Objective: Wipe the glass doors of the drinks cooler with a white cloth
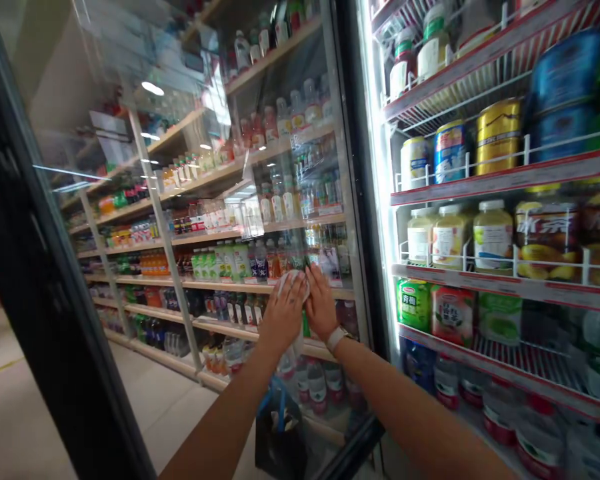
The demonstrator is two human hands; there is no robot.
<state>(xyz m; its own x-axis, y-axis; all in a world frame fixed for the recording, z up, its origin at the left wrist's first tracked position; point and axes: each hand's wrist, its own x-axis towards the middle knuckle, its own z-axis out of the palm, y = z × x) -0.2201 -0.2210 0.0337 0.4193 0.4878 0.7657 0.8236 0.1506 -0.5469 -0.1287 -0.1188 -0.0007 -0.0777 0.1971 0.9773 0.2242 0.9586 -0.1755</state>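
Observation:
A glass door (pixel 205 120) with a dark frame stands swung out in front of me. My left hand (pixel 284 312) presses a white cloth (pixel 305 288) against its pane, fingers stretched over the cloth. Part of the cloth seems to hang below the fingers. Right beside it, my right hand (pixel 322 303) lies against the glass with fingers extended, at the cloth's edge. A light-coloured band (pixel 336 339) circles my right wrist. Whether the right palm also covers some cloth is hidden.
To the right is a lit cooler with wire-railed shelves (pixel 480 185) of cans and bottles. Long drink shelves (pixel 220 233) show in or through the glass. A dark bin or bag with blue edging (pixel 280 443) appears low beyond the pane. Pale tiled floor (pixel 10 393) lies left.

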